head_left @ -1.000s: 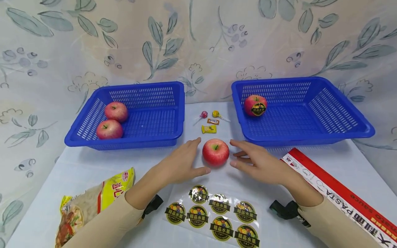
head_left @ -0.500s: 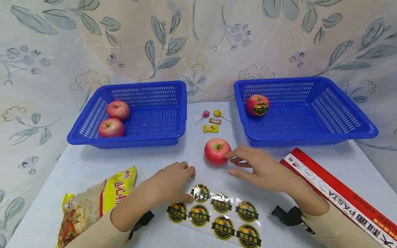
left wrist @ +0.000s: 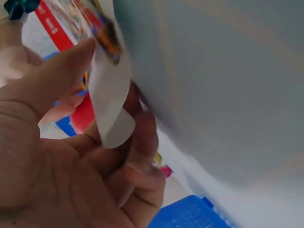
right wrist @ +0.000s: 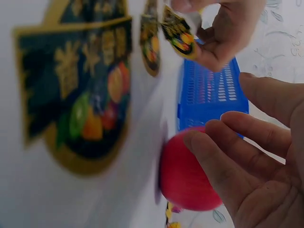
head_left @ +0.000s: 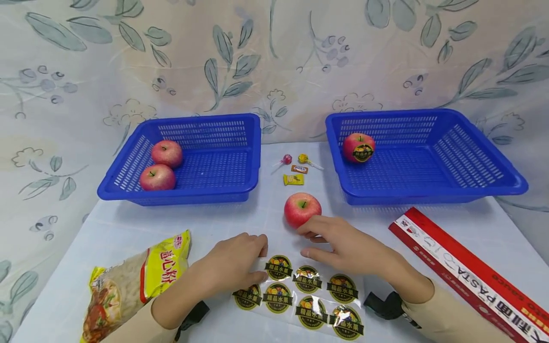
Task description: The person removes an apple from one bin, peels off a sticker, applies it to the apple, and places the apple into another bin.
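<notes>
A clear sheet of round black-and-gold fruit stickers [head_left: 310,312] lies flat on the table in the head view. My left hand [head_left: 233,262] is at its far left corner; in the left wrist view a curled white-backed edge of the sheet [left wrist: 110,90] is lifted between thumb and fingers. Just beyond the sheet sits a red apple [head_left: 300,207], stem up, with no sticker visible on it. My right hand [head_left: 343,243] hovers by its near right side, fingers loosely bent and holding nothing; in the right wrist view they overlap the apple [right wrist: 183,175], and contact cannot be told.
Two blue baskets stand behind: the left basket [head_left: 180,194] with two plain apples [head_left: 157,177], the right basket [head_left: 437,194] with one stickered apple [head_left: 356,143]. Wrapped candies [head_left: 293,179] lie between. A yellow food bag [head_left: 141,281] is left, a pasta box [head_left: 467,281] right.
My left hand has left the apple's side, come down to the sticker sheet and taken hold of its corner. My right hand has drifted slightly nearer to me; the apple stays put.
</notes>
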`<state>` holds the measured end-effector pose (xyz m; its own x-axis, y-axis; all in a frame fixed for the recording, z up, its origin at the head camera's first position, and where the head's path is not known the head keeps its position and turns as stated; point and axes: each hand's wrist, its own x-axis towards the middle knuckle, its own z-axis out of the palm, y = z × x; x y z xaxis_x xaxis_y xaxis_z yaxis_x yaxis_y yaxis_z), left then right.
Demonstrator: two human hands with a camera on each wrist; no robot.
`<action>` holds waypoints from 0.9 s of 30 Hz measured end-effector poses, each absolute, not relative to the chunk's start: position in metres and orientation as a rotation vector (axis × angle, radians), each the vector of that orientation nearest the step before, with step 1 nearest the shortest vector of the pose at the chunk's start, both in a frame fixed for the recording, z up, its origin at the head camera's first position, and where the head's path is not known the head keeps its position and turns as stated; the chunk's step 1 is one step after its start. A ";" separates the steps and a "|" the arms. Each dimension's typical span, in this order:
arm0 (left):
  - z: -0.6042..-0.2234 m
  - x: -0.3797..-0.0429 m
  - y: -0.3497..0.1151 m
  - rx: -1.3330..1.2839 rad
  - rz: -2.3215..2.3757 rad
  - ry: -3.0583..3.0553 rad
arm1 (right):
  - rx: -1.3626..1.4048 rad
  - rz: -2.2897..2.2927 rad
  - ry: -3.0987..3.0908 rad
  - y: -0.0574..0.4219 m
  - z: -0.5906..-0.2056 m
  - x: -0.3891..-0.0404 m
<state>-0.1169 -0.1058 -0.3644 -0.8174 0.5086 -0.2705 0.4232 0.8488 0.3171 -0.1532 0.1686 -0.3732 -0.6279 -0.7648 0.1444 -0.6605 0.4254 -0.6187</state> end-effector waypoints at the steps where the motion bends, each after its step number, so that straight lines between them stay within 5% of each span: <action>1: -0.366 -0.118 -0.107 0.694 0.382 2.668 | -1.265 -0.970 2.509 0.167 -0.374 -0.153; 27: -0.373 -0.115 -0.117 0.801 0.627 2.681 | -1.448 -0.959 2.428 0.134 -0.387 -0.157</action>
<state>-0.1147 -0.1166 -0.3728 -0.8095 0.5718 -0.1332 0.4536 0.7531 0.4766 -0.1567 0.1341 -0.3870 -0.5198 -0.8345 0.1829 -0.7343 0.3270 -0.5948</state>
